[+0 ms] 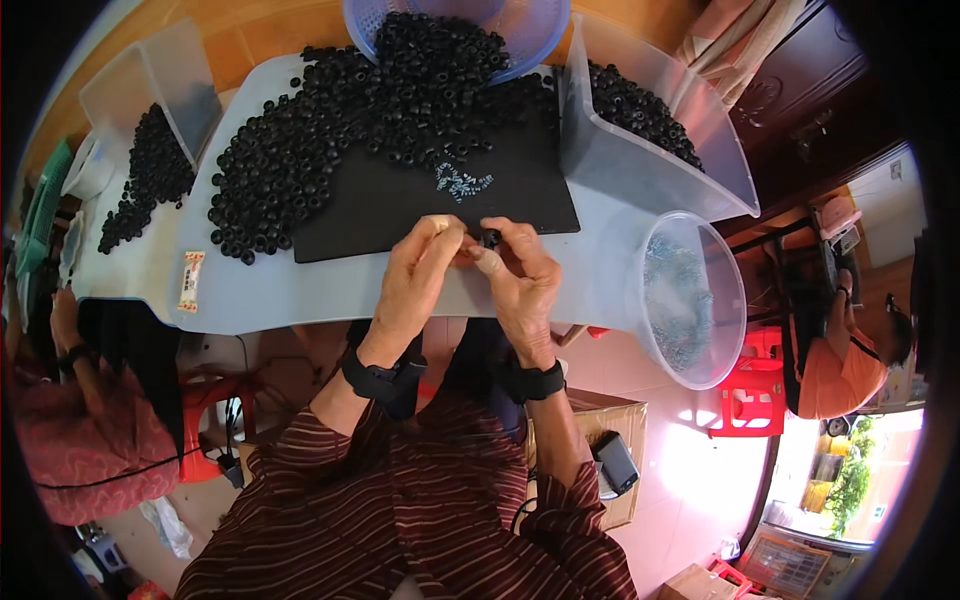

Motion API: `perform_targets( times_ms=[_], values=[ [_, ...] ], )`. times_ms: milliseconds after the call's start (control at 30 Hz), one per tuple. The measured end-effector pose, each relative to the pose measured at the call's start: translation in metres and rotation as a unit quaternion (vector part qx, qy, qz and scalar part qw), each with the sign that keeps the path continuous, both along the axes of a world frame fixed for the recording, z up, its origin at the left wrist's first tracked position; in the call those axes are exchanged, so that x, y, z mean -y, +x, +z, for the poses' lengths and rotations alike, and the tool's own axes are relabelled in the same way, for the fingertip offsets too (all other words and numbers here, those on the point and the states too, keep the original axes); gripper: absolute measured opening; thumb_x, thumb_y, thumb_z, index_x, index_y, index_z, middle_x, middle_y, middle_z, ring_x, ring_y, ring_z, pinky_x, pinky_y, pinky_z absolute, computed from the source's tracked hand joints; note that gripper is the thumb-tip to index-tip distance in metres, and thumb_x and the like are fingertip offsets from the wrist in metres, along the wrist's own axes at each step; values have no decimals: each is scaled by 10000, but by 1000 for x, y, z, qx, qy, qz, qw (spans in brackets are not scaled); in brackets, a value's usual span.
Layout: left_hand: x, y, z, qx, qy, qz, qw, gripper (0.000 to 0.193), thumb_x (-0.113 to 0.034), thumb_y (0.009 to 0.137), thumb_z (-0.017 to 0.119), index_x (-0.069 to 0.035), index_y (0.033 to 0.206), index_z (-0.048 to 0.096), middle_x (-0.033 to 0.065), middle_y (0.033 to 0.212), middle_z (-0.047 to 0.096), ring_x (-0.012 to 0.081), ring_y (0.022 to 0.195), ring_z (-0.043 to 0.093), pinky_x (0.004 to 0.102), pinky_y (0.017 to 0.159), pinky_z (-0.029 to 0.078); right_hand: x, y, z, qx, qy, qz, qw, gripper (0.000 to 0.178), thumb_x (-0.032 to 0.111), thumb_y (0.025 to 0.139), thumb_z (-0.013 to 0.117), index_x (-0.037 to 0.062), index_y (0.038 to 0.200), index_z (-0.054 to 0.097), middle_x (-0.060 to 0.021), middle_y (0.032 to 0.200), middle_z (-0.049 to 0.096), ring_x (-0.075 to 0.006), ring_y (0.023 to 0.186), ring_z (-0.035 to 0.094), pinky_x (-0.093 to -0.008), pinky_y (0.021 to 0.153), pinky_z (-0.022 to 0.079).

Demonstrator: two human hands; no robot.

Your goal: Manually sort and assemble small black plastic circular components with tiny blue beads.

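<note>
Above the table's near edge my two hands meet, fingertips almost touching. Between thumb and fingers, my right hand (525, 275) pinches a small round black plastic part (490, 238). My left hand (418, 280) is closed in a pinch beside it; whatever its fingertips hold is too small to make out. Just beyond them a black mat (360, 210) carries a little scatter of small shiny metal pieces (463, 182). A large heap of the same black parts (290, 160) covers the mat's far side and the table to its left.
A blue basket (540, 45) stands behind the heap. To the right are a clear bin (640, 165) of black parts and a round tub (720, 330) of metal pieces at the table edge. A wrapped snack (191, 282) lies left. Other people sit at both sides.
</note>
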State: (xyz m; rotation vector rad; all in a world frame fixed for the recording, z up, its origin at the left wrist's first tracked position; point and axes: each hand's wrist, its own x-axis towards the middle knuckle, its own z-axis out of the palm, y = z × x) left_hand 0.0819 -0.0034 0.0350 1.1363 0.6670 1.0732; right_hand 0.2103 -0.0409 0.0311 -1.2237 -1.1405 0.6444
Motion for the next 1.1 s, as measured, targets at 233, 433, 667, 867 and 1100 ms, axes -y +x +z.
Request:
perform_targets(
  times_ms=[233,433,667,867,1100],
  values=[
    [-12,-7,-1,28,-22,-60,998,252,-227,956,557,7,911,638,9,821,618,82,760,589,236,712,490,-2,-3,3,37,28,12,999,316,-82,724,681,3,1028,679,-47,942,611,-111,733,533,-239,683,472],
    [-15,-9,1,-12,-77,-98,992,226,-223,938,592,-19,873,667,-1,792,621,67,726,576,219,666,494,0,-5,3,78,33,8,996,326,-62,711,695,8,1030,680,-51,941,611,-125,748,556,-247,684,483],
    [-16,-13,2,10,-136,-111,984,237,-234,940,599,-28,843,664,5,788,620,68,700,576,222,660,505,-1,-5,2,83,24,25,996,330,-56,708,693,5,1031,677,-57,930,608,-129,746,563,-251,682,485],
    [-18,-13,2,3,-138,-119,983,250,-247,937,610,-38,807,653,-5,763,601,66,703,573,225,657,504,-1,-5,2,91,19,22,995,338,-54,702,694,7,1034,678,-57,929,608,-132,745,568,-251,682,486],
    [-15,-13,9,18,-146,-111,983,237,-239,932,619,-33,821,651,-9,768,593,64,711,560,227,689,501,0,-4,5,90,9,36,995,370,-53,692,700,6,1057,671,-63,936,593,-135,749,567,-253,686,487]
  ],
)
